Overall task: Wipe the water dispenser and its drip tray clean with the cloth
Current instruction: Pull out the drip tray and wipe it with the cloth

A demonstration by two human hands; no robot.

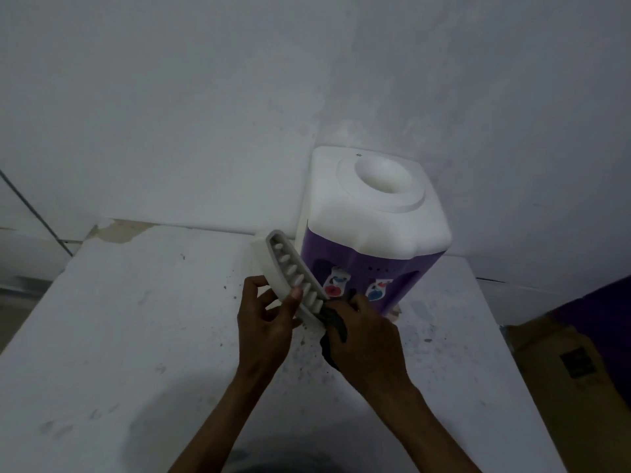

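A white and purple water dispenser (372, 230) stands at the back of a white table, near the wall, with a red tap and a blue tap on its front. Its grey slotted drip tray (290, 268) is off the dispenser and held tilted in the air just left of it. My left hand (266, 319) grips the tray's near end, thumb on the slotted face. My right hand (365, 336) holds a dark cloth (333, 322) bunched against the tray's lower right end.
The white table (136, 336) is speckled with dark spots and smudges. A brown cardboard box (566, 370) stands at the right beside the table, with a purple surface behind it. White walls meet in a corner behind the dispenser.
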